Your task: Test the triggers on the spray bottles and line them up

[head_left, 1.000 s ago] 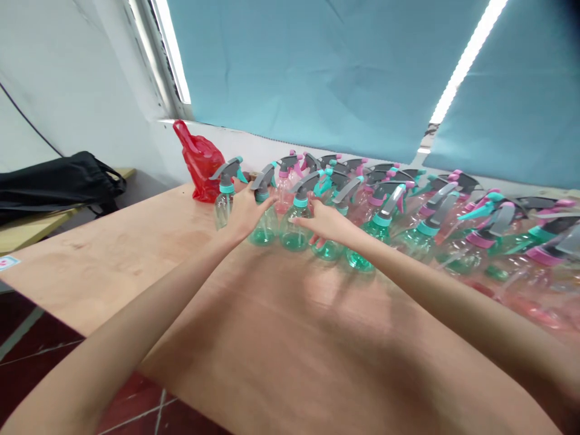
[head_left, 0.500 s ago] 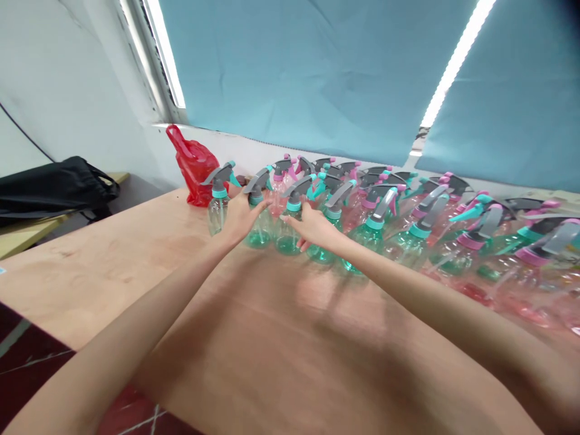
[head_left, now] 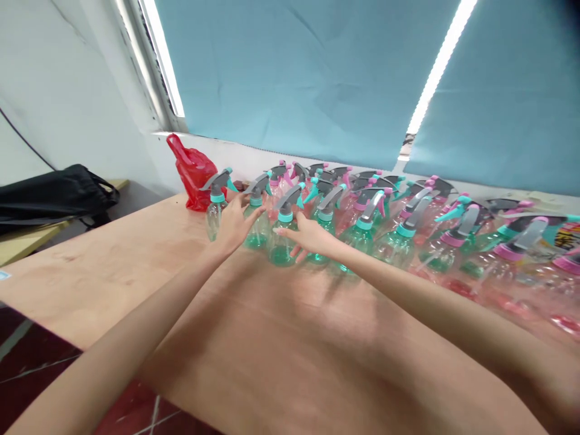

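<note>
Clear spray bottles with grey trigger heads stand in rows on a wooden table. My right hand [head_left: 310, 234] is round the upper body of a green spray bottle [head_left: 281, 251], thumb in front, below its teal collar. My left hand [head_left: 236, 222] is between two other teal-collared bottles, the left-end bottle [head_left: 214, 217] and the second bottle [head_left: 257, 232]. Its thumb and fingers are spread, the thumb reaching across the front of the second bottle; whether it presses on either bottle is unclear.
A red plastic bag [head_left: 193, 172] stands at the table's back left. More pink-collared bottles [head_left: 502, 260] run along the right. A black bag [head_left: 58, 193] lies on a yellowish board [head_left: 27, 241] at the far left. Blue sheeting [head_left: 290, 78] hangs behind.
The green bottle at my right hand has come slightly nearer and left, out of line with its neighbours, and my right hand has moved with it. The view has shifted a little.
</note>
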Demonstrator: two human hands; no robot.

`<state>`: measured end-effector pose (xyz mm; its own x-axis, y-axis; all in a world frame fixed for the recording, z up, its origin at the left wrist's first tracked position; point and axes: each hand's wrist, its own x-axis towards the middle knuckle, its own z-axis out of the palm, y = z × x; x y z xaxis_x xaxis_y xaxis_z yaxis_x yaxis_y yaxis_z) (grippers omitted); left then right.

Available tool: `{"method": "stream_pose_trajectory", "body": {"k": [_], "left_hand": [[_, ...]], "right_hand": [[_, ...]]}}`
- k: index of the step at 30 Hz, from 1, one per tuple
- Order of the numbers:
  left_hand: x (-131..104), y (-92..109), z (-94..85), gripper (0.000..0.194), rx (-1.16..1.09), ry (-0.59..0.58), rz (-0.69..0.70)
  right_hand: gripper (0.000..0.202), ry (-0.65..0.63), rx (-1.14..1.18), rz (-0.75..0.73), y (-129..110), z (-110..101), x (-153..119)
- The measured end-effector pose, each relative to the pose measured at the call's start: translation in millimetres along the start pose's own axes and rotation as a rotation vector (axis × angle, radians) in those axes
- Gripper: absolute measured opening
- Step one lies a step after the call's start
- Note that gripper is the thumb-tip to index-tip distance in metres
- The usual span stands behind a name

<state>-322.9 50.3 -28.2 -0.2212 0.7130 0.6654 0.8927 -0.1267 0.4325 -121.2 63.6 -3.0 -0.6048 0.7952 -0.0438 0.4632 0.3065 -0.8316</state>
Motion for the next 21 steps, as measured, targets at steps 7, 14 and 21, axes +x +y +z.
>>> {"method": "stream_pose_trajectory", "body": {"k": [7, 14, 21], "left_hand": [[-33.2, 6.3, -28.2, 0.046, -0.024, 0.045, -0.053], [-78.8, 33.3, -62.9, 0.040, -0.116, -0.100, -0.167], [-114.9, 95.4, -56.5, 0.044, -0.352, -0.422, -0.081]], "right_hand": [[0.070, -0.012, 0.006, -0.154, 14.6, 7.7, -36.9], [0.058, 0.069, -0.146, -0.278, 30.8, 13.1, -82.1], [0.053, 0.077, -0.201, -0.310, 40.6, 3.9, -126.0]]}}
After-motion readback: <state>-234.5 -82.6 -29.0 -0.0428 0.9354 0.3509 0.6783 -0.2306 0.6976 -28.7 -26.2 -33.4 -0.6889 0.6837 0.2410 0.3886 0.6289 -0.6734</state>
